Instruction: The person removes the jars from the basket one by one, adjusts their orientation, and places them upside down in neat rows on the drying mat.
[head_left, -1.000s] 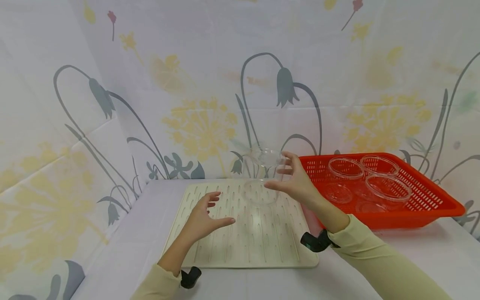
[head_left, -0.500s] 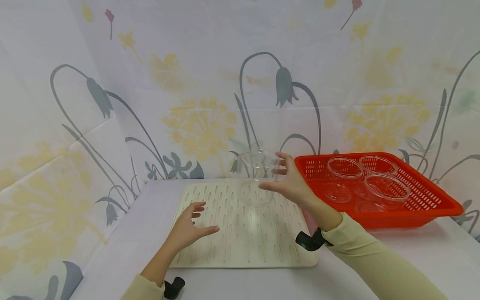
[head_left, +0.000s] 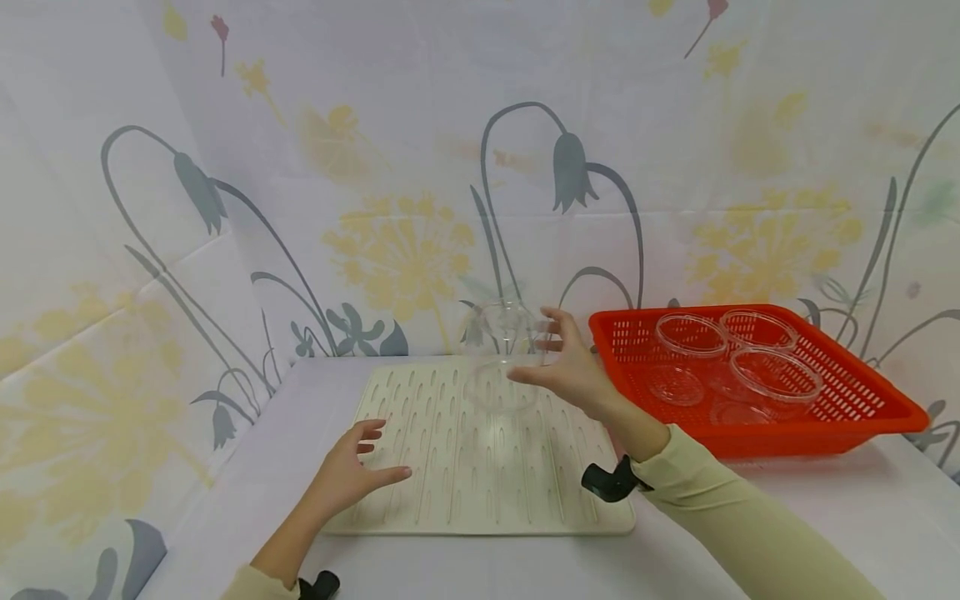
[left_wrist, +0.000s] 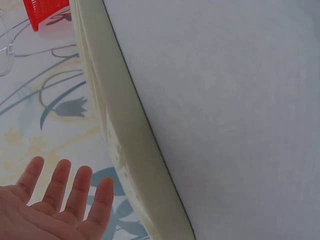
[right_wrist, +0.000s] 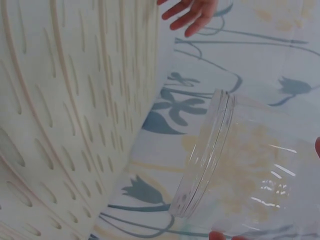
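My right hand holds a clear plastic jar above the back part of a cream ridged mat. Thumb and fingers curve round the jar's right side. In the right wrist view the jar shows a ringed band at the end towards the mat, with fingertips at its lower side. Whether that band is a lid or a rim I cannot tell. My left hand hovers over the mat's left edge, fingers apart and holding nothing. In the left wrist view its fingers spread loosely.
To the right of the mat stands a red perforated plastic basket with several clear round jars inside. A flower-patterned cloth hangs behind the white table. Black wrist cameras sit at both cuffs.
My left hand has drawn back to the left and nearer, away from the jar. The right hand has shifted a little left, carrying the jar. The basket and mat stay put.
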